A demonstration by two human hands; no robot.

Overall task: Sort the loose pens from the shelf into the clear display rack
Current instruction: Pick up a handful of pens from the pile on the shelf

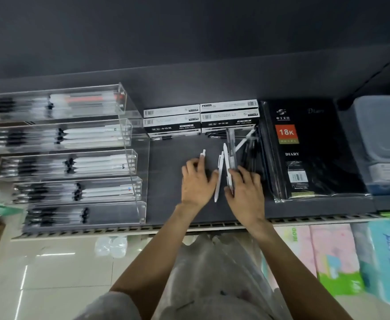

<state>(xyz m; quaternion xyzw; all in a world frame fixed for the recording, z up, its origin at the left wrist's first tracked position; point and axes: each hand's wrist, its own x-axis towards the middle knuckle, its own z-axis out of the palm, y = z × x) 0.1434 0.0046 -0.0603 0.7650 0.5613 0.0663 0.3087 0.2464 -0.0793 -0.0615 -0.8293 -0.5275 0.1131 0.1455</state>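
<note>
Both hands down on the dark shelf (166, 181), right of the clear rack (134, 158). Left hand (196, 181) curls around one white pen (202, 155) — its tip sticks out past the fingers. Right hand (244, 190) lies with fingers spread over a loose bunch of white and clear pens (227, 158), pressing them — whether it grips any, cannot tell. Rack tiers already hold rows of pens. Pen boxes (201, 118) behind, black diary (304, 148) to the right.

On the shelf (171, 204) the display rack (129, 158) stands at the left and the diary (304, 153) lies at the right. Between them lie loose pens (221, 172), with pen boxes (201, 120) behind. A lidded box (383, 139) sits right of the diary.
</note>
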